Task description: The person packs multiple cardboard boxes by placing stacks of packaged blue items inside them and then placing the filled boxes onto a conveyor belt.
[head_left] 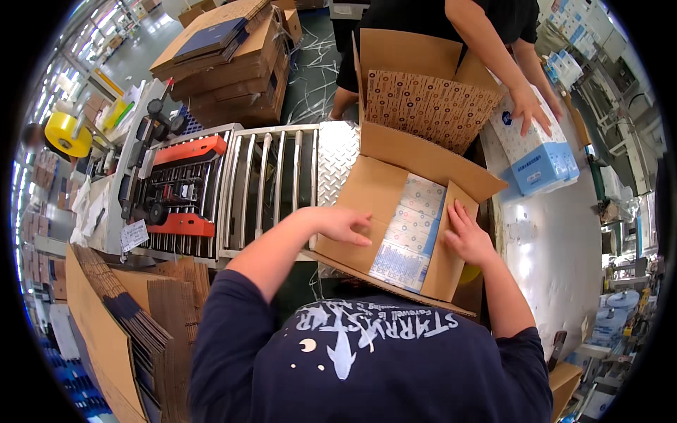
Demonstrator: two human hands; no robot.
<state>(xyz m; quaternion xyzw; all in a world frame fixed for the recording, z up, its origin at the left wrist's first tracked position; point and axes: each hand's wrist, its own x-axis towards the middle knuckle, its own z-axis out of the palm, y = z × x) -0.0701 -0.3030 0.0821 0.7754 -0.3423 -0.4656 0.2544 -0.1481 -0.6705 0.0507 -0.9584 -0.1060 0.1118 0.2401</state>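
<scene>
Just right of the rollers (pixel 263 183), the carton (pixel 437 156) has its side flaps (pixel 442 278) folded in, one seemingly steadied by the flat right hand (pixel 470 238), the other under the loosely spread, empty left hand (pixel 343 225).

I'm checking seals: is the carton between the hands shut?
Open: packs show between its side flaps, and the far flap is raised.

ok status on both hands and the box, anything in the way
Left hand over left flap, contact unclear. Right hand on right flap. Patterned contents showing between. Second open carton close beyond.
</scene>
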